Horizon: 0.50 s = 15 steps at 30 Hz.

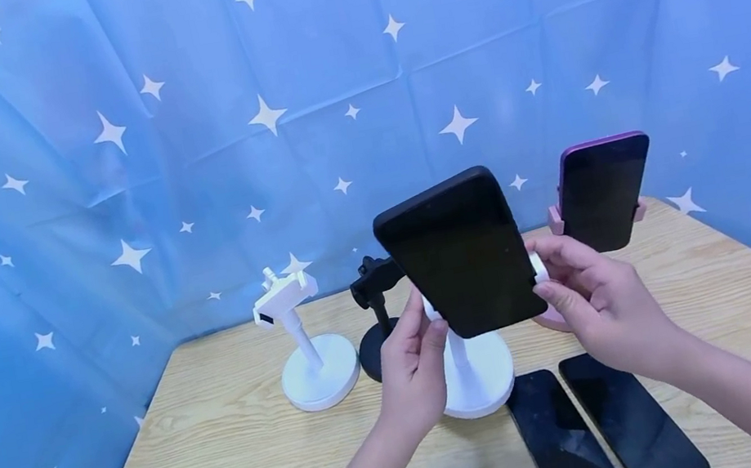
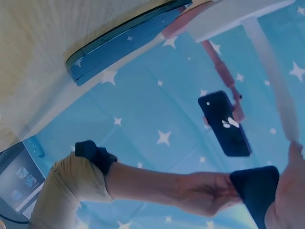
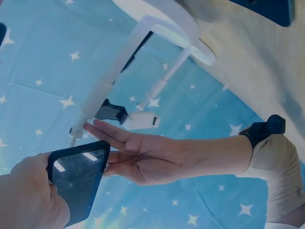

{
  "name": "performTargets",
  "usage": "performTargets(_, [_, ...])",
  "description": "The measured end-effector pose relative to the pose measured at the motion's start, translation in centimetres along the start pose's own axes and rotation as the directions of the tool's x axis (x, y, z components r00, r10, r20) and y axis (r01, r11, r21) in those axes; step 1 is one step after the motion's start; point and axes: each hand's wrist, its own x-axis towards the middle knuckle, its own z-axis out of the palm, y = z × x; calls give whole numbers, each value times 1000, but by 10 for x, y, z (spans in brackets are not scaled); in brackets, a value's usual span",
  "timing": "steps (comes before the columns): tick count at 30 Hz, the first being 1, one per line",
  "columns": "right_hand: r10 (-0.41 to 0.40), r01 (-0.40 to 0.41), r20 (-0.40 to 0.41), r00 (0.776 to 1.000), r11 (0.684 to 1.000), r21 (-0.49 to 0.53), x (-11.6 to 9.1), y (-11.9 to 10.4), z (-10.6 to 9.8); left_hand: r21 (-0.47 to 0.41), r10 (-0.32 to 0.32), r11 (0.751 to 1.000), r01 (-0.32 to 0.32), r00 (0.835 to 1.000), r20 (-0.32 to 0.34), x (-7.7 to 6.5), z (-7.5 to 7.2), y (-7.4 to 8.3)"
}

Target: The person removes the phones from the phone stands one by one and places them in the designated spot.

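Observation:
A black phone (image 1: 462, 261) sits tilted in the clamp of a white phone stand (image 1: 478, 378), its dark screen facing me. My left hand (image 1: 414, 376) pinches the white clamp arm at the phone's lower left edge between thumb and fingers. On the opposite side, my right hand (image 1: 599, 304) pinches the other clamp arm (image 1: 538, 267). In the right wrist view, both hands flank the phone (image 3: 78, 181), and the stand's pole (image 3: 102, 90) runs up to the wide white base. The clamp's back is hidden in the head view.
To the left stand another white phone stand (image 1: 320, 372) and a black phone stand (image 1: 370, 346), both without phones. At the back right, a pink stand (image 1: 556, 221) holds a purple-edged phone (image 1: 605, 191). Two dark phones lie flat in front, one left (image 1: 562, 435), one right (image 1: 633, 418).

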Motion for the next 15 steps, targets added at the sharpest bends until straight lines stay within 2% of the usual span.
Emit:
performTargets(6, [9, -11, 39, 999, 999, 52, -7, -2, 8, -33, -35, 999, 35, 999, 7, -17, -9, 8])
performTargets(10, [-22, 16, 62, 998, 995, 96, -12, -3, 13, -52, -21, 998, 22, 1000, 9, -27, -13, 9])
performTargets(15, [-5, -11, 97, 995, 987, 158, -18, -1, 17, -45, -2, 999, 2, 1000, 6, -37, -17, 13])
